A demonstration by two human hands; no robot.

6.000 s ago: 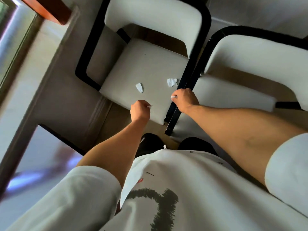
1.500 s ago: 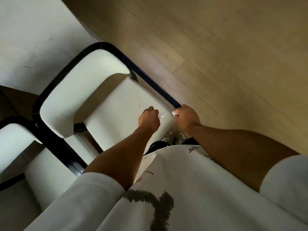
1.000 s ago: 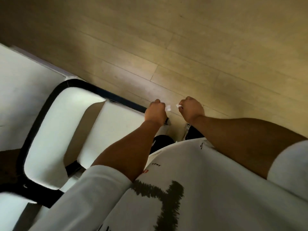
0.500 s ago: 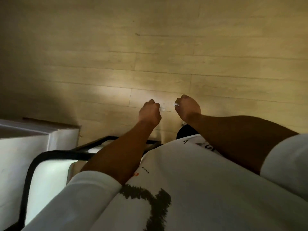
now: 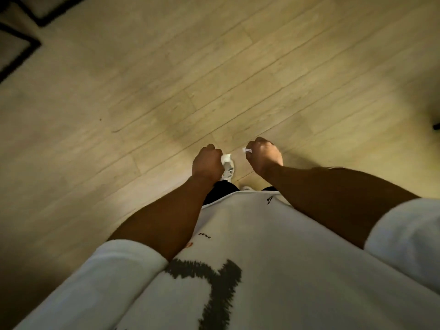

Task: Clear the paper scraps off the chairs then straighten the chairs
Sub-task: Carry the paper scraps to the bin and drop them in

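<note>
My left hand (image 5: pixel 207 163) is a closed fist with a white paper scrap (image 5: pixel 225 158) poking out on its right side. My right hand (image 5: pixel 264 154) is also closed, and a small white paper scrap (image 5: pixel 246 150) sticks out at its left edge. Both fists are held side by side in front of my body, above the wooden floor (image 5: pixel 166 91). The white chairs are out of the view.
Black-framed shapes (image 5: pixel 21 44) lie in the top left corner, blurred. A small dark object (image 5: pixel 436 126) shows at the right edge. A white shoe (image 5: pixel 229 171) is on the floor under my hands.
The view has turned away from the chairs, which have slid out at the lower left. Only floor lies ahead now. Both fists stay closed on their scraps.
</note>
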